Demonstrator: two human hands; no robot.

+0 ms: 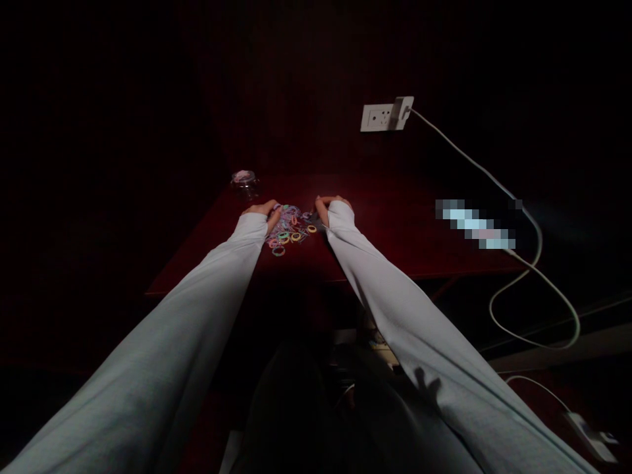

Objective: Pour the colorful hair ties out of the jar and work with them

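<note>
A loose pile of small coloured hair ties (295, 236) lies on the dark red table, with purple, yellow, green and pink loops among them. My left hand (261, 210) is at the pile's left side, thumb and forefinger closing around what looks like a purple hair tie. To the right of the pile is my right hand (334, 202), its fingers curled in; whatever may be in them is too small and dark to make out. Behind my left hand stands a clear jar (245, 184) with something pinkish at its top.
The table (395, 250) ends at a front edge beneath my forearms. A blurred-out bright device (476, 225) lies on its right side, with a white cable (464, 155) running to a wall socket (378, 118). A white power strip (590, 436) is low at right.
</note>
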